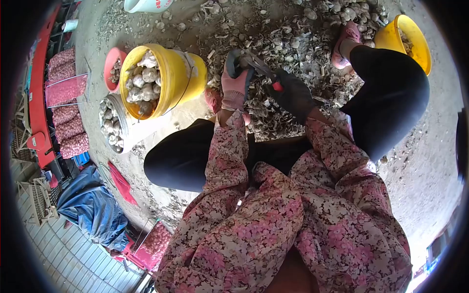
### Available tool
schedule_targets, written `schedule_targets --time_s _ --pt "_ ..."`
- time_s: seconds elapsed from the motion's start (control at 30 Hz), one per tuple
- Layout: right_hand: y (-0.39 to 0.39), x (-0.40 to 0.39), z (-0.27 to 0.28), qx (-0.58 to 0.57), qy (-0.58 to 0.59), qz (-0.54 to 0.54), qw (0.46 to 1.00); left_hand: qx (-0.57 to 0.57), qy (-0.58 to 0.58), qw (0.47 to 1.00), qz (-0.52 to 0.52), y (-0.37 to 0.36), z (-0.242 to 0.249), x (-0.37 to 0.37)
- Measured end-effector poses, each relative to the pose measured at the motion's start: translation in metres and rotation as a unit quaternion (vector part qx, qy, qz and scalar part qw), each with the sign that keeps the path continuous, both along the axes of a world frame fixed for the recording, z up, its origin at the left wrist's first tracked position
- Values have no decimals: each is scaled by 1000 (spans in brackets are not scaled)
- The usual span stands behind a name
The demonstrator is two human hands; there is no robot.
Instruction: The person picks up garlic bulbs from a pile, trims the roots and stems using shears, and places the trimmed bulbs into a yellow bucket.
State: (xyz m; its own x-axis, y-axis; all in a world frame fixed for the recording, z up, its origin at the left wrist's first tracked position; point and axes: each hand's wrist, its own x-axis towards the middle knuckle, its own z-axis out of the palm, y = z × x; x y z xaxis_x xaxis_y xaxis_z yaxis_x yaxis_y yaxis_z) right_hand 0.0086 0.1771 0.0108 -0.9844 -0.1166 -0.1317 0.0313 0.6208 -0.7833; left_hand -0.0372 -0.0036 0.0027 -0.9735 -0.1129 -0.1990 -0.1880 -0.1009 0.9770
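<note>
My left hand (234, 82), in a pink glove with dark-coated fingers, is closed around a garlic bulb (243, 61), which the fingers mostly hide. Dark-gloved, my right hand (293, 95) grips a pair of shears (261, 67) with a red part on the handle. The metal blades reach across to the bulb at my left fingertips. Below both hands, a heap of dry garlic trimmings (278, 115) covers the ground between my legs. Left of my left hand stands a yellow bucket (192, 78) holding several garlic bulbs (144, 80).
A pink bucket (110, 63) and a white bucket (124, 129) with garlic stand beside the yellow one. Another yellow bucket (419, 46) is by my right foot. Loose bulbs (354, 12) lie at the top. Red netted sacks (71, 129) and a blue tarp (90, 207) are at left.
</note>
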Motion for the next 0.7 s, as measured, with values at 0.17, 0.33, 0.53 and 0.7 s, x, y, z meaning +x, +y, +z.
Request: schedule_targets --time_s 0.17,0.33,0.53,0.7 --pt "4 12 8 18 49 -6 999 212 32 976 40 2 9 14" --pt "2 18 3 23 155 4 988 282 -68 953 -84 -15 22 27" --pt "6 23 22 115 90 42 988 294 -74 950 -80 0 57 51" --pt "5 25 35 121 46 83 988 -101 23 992 -68 -12 22 51"
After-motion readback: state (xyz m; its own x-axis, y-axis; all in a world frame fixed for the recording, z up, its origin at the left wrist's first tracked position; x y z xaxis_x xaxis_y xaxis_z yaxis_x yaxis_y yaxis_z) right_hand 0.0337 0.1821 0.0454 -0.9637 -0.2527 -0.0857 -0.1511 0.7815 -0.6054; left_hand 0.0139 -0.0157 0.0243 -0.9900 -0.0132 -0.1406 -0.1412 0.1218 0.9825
